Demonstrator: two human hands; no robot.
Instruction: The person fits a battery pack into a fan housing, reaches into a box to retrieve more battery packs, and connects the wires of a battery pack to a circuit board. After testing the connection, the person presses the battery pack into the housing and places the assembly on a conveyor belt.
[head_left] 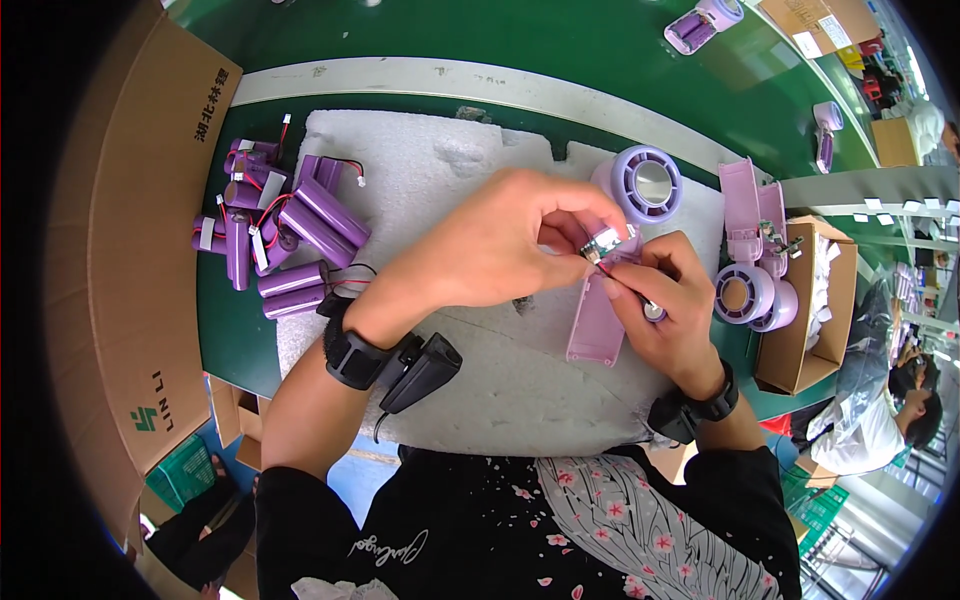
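My left hand [500, 240] pinches a small circuit board [604, 243] between thumb and fingertips. Close against it, my right hand [670, 305] is closed with thumb and index finger on a thin wire [603, 269] that runs to the board. A small round end [654, 312] shows under the right fingers; what it belongs to is hidden. Beneath both hands lies an open pink handle shell [596, 325]. Just beyond them, a lilac handheld fan head [642, 185] with a round grille rests on the white foam sheet [450, 365].
Purple battery packs [318, 225] with wires and white plugs are heaped at left, beside a tall cardboard box [150, 250]. On the right are more fan parts [745, 290] and a small open carton [840, 325]. Other fans [700, 25] stand farther off. A person [875, 420] sits at far right.
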